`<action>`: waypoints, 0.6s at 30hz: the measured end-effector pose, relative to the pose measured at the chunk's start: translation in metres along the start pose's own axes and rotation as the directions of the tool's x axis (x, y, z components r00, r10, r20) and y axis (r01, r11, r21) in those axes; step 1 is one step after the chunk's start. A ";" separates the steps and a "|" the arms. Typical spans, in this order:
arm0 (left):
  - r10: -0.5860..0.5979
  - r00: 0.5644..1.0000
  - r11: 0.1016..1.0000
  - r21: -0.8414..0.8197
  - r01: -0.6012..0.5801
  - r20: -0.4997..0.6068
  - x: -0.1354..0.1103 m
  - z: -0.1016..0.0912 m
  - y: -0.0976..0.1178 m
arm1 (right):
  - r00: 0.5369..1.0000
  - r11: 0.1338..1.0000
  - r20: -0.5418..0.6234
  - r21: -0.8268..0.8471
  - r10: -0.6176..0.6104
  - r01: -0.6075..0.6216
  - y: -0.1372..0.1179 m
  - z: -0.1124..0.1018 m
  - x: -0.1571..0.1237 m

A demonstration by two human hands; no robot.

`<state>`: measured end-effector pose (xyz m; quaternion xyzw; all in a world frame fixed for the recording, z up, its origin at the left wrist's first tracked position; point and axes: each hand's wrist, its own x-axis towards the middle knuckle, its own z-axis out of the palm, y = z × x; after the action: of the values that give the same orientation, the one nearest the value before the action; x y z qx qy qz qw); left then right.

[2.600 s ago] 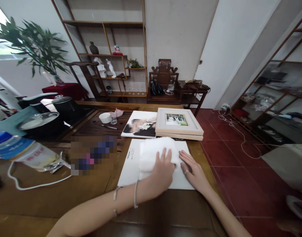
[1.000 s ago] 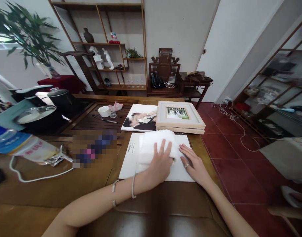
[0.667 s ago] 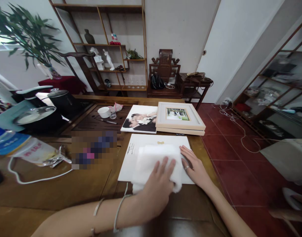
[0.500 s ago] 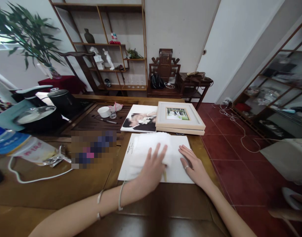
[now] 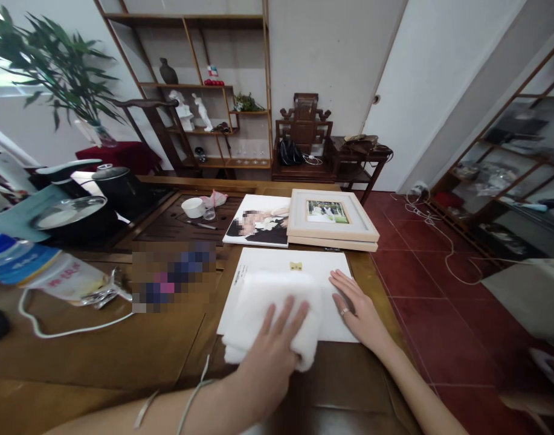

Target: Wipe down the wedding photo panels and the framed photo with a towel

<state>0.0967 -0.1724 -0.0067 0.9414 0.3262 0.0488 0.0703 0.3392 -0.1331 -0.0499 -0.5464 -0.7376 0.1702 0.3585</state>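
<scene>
My left hand lies on a folded white towel, fingers spread over its top and the towel's near edge gathered by the thumb side. Beneath the towel is a flat white panel, probably the back of a picture. A small brass-coloured hanger plate shows on it, beyond the towel. The towel's near part hangs past the panel's front edge. My right hand, with a ring, rests flat on the panel's right edge, fingers stretched out and holding nothing.
Behind the panel lie a photo print and stacked wooden picture frames. To the left are a blurred-out item, a plastic packet, a white cable, a white cup and a black kettle.
My left hand has drawn the towel back toward me across the panel, uncovering the brass-coloured hanger plate. The right hand stays in place on the panel's right edge.
</scene>
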 end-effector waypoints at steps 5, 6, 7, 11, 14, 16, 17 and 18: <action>-0.206 0.977 0.976 0.058 0.210 -0.059 -0.002 -0.013 -0.050 | 1.000 1.000 -0.004 -0.007 0.000 0.000 0.000 0.001 -0.001; -0.221 0.973 0.971 0.073 0.226 -0.074 -0.006 -0.014 -0.055 | 1.000 1.000 -0.004 -0.011 0.001 -0.001 0.001 0.002 -0.001; -0.228 0.970 0.969 0.085 0.234 -0.080 -0.011 -0.014 -0.057 | 1.000 1.000 -0.003 -0.016 0.002 -0.002 0.001 0.002 -0.001; -0.186 0.982 0.981 0.061 0.187 -0.019 -0.033 -0.009 -0.040 | 1.000 0.999 -0.004 -0.031 0.009 -0.009 0.000 0.003 -0.001; -0.159 0.986 0.987 0.017 0.159 0.058 -0.039 -0.011 -0.028 | 1.000 0.999 -0.007 -0.031 0.005 -0.006 0.001 0.003 -0.001; -0.180 0.980 0.984 0.021 0.179 0.085 -0.033 -0.019 -0.032 | 1.000 0.999 -0.004 -0.039 0.005 -0.005 0.001 0.002 -0.001; -0.194 0.977 0.981 0.031 0.192 0.086 -0.028 -0.024 -0.038 | 1.000 0.999 -0.001 -0.045 0.004 -0.004 0.002 0.002 -0.001; -0.208 0.975 0.978 0.042 0.205 0.080 -0.022 -0.029 -0.046 | 1.000 0.999 0.000 -0.050 0.004 -0.004 0.002 0.002 -0.002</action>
<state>0.0477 -0.1470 0.0133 0.9046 0.4199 -0.0040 0.0729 0.3390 -0.1336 -0.0532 -0.5566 -0.7406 0.1526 0.3442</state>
